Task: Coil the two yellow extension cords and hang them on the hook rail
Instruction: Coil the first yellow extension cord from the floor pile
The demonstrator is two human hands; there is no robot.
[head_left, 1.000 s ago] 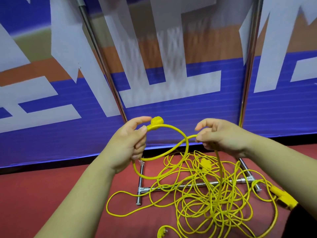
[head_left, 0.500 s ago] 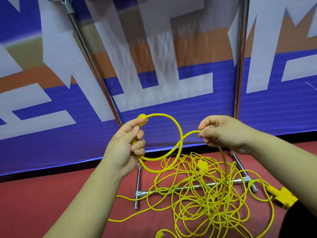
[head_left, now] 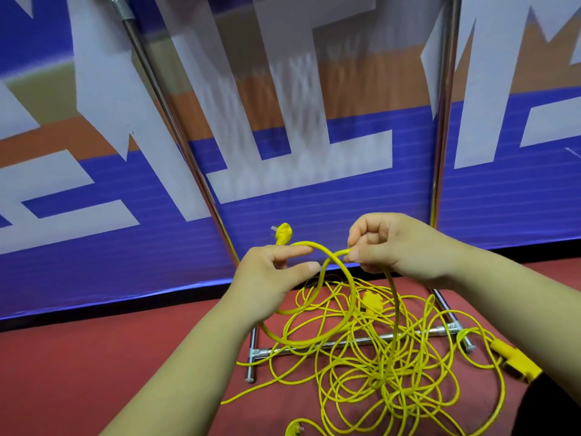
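I hold one yellow extension cord (head_left: pixel 347 297) in front of me, bent into a single loop. My left hand (head_left: pixel 267 278) grips the cord just below its yellow plug (head_left: pixel 283 233), which sticks up with its prongs to the left. My right hand (head_left: pixel 383 243) pinches the cord where it crosses the loop's top. From there the cord drops into a tangled heap of yellow cord (head_left: pixel 386 369) on the red floor. A second yellow plug (head_left: pixel 372 302) lies in the heap. A yellow socket block (head_left: pixel 515 361) lies at the right. No hook rail shows.
A chrome stand rises before a blue, white and orange banner: a slanted left pole (head_left: pixel 176 133), a right pole (head_left: pixel 441 121), and a base crossbar (head_left: pixel 352 341) under the heap. Another plug (head_left: pixel 294 431) sits at the bottom edge. Red floor extends left.
My right hand has moved left toward my left hand, bringing the cord across the loop's top. The loop has tightened and the plug now points up above my left fingers.
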